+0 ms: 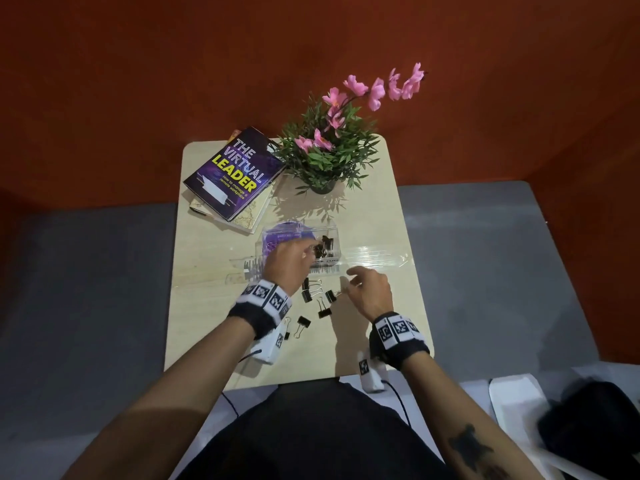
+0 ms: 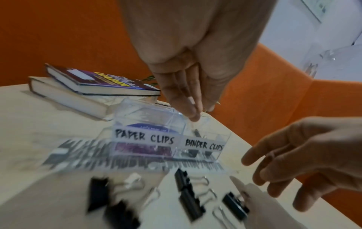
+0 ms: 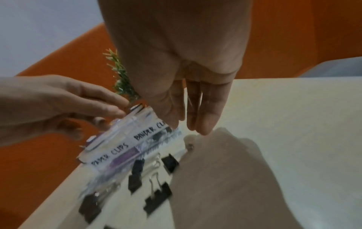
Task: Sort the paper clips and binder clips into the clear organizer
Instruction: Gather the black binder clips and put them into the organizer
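Note:
The clear organizer (image 1: 322, 227) (image 2: 145, 137) (image 3: 125, 144) stands mid-table with labels "PAPER CLIPS" and "BINDER CLIPS". Purple paper clips (image 1: 273, 245) fill its left compartment, and black binder clips (image 1: 327, 242) lie in the right one. My left hand (image 1: 310, 252) (image 2: 197, 114) (image 3: 109, 111) reaches over the right compartment. It pinches the wire handle of a binder clip (image 2: 197, 133), which dangles inside. Several loose binder clips (image 1: 323, 310) (image 2: 191, 199) (image 3: 157, 196) lie in front of the organizer. My right hand (image 1: 349, 280) (image 2: 264, 178) (image 3: 186, 124) hovers just above them, fingers relaxed, holding nothing.
The organizer's clear lid (image 1: 374, 259) lies flat, stretching right along the table (image 1: 381, 209). Two stacked books (image 1: 235, 174) sit at the back left, a potted plant with pink flowers (image 1: 322, 157) at the back right. Grey seating flanks the small table.

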